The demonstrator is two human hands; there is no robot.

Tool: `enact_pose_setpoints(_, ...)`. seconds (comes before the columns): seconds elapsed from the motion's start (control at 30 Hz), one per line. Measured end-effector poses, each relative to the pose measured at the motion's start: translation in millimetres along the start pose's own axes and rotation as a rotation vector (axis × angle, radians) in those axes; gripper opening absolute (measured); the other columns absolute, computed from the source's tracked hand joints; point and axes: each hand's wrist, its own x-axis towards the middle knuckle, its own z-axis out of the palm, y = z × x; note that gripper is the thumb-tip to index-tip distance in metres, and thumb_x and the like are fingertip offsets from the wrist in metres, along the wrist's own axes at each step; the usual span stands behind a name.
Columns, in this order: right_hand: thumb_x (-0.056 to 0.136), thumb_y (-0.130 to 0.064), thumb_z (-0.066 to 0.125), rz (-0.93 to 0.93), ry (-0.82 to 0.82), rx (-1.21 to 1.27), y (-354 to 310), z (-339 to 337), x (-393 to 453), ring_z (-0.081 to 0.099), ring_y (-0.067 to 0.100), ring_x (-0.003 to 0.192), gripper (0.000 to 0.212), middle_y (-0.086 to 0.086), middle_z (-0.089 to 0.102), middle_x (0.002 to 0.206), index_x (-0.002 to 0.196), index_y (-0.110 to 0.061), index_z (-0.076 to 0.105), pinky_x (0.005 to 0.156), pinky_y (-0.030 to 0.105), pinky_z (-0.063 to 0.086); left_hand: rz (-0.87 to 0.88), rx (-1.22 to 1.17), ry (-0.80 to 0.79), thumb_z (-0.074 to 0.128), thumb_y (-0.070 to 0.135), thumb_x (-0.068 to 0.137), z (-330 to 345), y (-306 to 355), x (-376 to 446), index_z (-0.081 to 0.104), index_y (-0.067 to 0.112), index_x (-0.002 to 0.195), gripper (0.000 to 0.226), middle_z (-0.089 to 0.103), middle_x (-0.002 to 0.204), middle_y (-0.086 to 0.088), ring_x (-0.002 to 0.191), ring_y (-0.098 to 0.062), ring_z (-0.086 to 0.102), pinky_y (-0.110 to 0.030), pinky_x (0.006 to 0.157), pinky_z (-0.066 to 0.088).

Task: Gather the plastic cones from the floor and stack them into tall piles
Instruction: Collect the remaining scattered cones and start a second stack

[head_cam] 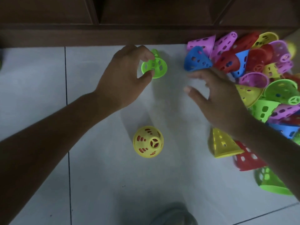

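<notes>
Stacking has barely begun, by the look of it. One upright yellow cone (148, 142) stands on the tiled floor (37, 75) at about 6 o'clock from frame centre; red shows through its slots, so I judge a red cone is nested beneath it, a pile of two at most.

The left hand (125, 78), at 11 o'clock, pinches the wide rim of a green cone (154, 66) between thumb and curled fingers; the cone is tipped, its open base toward the camera. Whether it touches the floor I cannot tell.

The right hand (217, 96), at 3 o'clock, is blurred, its fingers spread and straight, grasping nothing. Its fingertips sit just beside a blue cone (196, 60) at the near edge of the heap.

Left to do: nearly everything. The loose heap of cones (263, 65) in pink, red, blue, yellow and green fills the 1 to 4 o'clock side, lying tumbled at every angle. A tipped yellow cone (222, 143) and a red cone (246, 158) lie by the right forearm at 4 o'clock; another green cone (269, 181) lies at 5 o'clock.

Around: dark wooden furniture (146, 18) runs along 12 o'clock, hemming the heap from behind. The right forearm crosses over the stray cones.
</notes>
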Motion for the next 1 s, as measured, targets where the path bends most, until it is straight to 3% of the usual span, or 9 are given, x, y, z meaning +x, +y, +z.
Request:
enact_pose_setpoints(0.1, 0.091, -0.048, 0.060, 0.049, 0.036, -0.192, 35, -8, 34, 0.046, 0.036, 0.126, 0.057, 0.017, 0.050, 0.135, 0.135, -0.013, 0.055, 0.104, 0.035, 0.033, 0.014, 0.132, -0.063, 0.064, 0.041, 0.088, 11, -7, 15, 0.059, 0.022, 0.131, 0.047, 0.051, 0.132, -0.010, 0.117, -0.031, 0.052, -0.040, 0.100, 0.043)
enact_pose_setpoints(0.2, 0.087, -0.052, 0.068, 0.118, 0.042, -0.317, 60, -13, 61, 0.037, 0.043, 0.133, 0.069, 0.020, 0.040, 0.146, 0.141, -0.014, 0.049, 0.107, 0.039, 0.031, -0.027, 0.185, -0.133, 0.067, 0.051, 0.090, 19, -8, 27, 0.051, 0.030, 0.141, 0.057, 0.037, 0.146, -0.010, 0.122, -0.036, 0.045, -0.041, 0.097, 0.042)
enact_pose_setpoints(0.33, 0.080, -0.065, 0.071, 0.225, -0.087, -0.377, 71, -13, 84, 0.030, 0.045, 0.137, 0.080, 0.019, 0.032, 0.152, 0.145, -0.027, 0.043, 0.108, 0.055, 0.035, -0.142, 0.209, -0.277, 0.060, 0.059, 0.091, 31, -4, 38, 0.040, 0.040, 0.148, 0.063, 0.020, 0.156, -0.009, 0.134, -0.040, 0.030, -0.049, 0.103, 0.042)
enact_pose_setpoints(0.5, 0.074, -0.080, 0.060, 0.350, -0.211, -0.437, 75, -12, 95, 0.029, 0.046, 0.139, 0.085, 0.015, 0.031, 0.153, 0.143, -0.037, 0.037, 0.106, 0.069, 0.031, -0.217, 0.151, -0.318, 0.059, 0.060, 0.092, 44, -5, 39, 0.042, 0.035, 0.144, 0.060, 0.019, 0.155, -0.009, 0.134, -0.041, 0.029, -0.048, 0.108, 0.037)
enact_pose_setpoints(0.63, 0.076, -0.084, 0.050, 0.353, -0.289, -0.476, 81, -7, 92, 0.024, 0.045, 0.140, 0.082, 0.013, 0.028, 0.153, 0.143, -0.041, 0.032, 0.104, 0.074, 0.028, -0.246, 0.076, -0.312, 0.062, 0.057, 0.092, 49, -6, 35, 0.048, 0.031, 0.133, 0.050, 0.021, 0.151, -0.007, 0.128, -0.036, 0.034, -0.041, 0.099, 0.039)
enact_pose_setpoints(0.7, 0.076, -0.087, 0.044, 0.359, -0.313, -0.472, 88, -5, 92, 0.022, 0.044, 0.140, 0.081, 0.014, 0.028, 0.151, 0.142, -0.042, 0.032, 0.105, 0.073, 0.028, -0.244, 0.034, -0.263, 0.066, 0.053, 0.091, 52, -6, 33, 0.052, 0.029, 0.123, 0.042, 0.026, 0.147, -0.006, 0.125, -0.033, 0.037, -0.035, 0.093, 0.038)
enact_pose_setpoints(0.8, 0.073, -0.094, 0.025, 0.337, -0.384, -0.478, 97, -4, 99, 0.020, 0.045, 0.141, 0.089, 0.020, 0.032, 0.147, 0.143, -0.038, 0.030, 0.113, 0.064, 0.021, -0.245, 0.016, -0.208, 0.071, 0.047, 0.089, 50, -6, 31, 0.058, 0.024, 0.112, 0.035, 0.034, 0.142, -0.006, 0.122, -0.030, 0.042, -0.034, 0.097, 0.038)
enact_pose_setpoints(0.9, 0.087, -0.079, 0.037, 0.339, -0.410, -0.464, 99, -1, 105, 0.023, 0.042, 0.137, 0.074, 0.022, 0.036, 0.142, 0.143, -0.030, 0.034, 0.111, 0.053, 0.022, -0.246, 0.007, -0.196, 0.071, 0.036, 0.091, 48, -9, 33, 0.060, 0.024, 0.106, 0.023, 0.040, 0.135, -0.005, 0.115, -0.029, 0.049, -0.036, 0.098, 0.044)
enact_pose_setpoints(1.0, 0.093, -0.070, 0.040, 0.325, -0.438, -0.400, 93, 3, 105, 0.026, 0.041, 0.136, 0.071, 0.022, 0.036, 0.144, 0.147, -0.025, 0.032, 0.110, 0.051, 0.025, -0.298, -0.149, -0.215, 0.070, 0.033, 0.092, 43, -12, 35, 0.056, 0.026, 0.112, 0.026, 0.048, 0.122, -0.004, 0.103, -0.026, 0.057, -0.036, 0.087, 0.051)
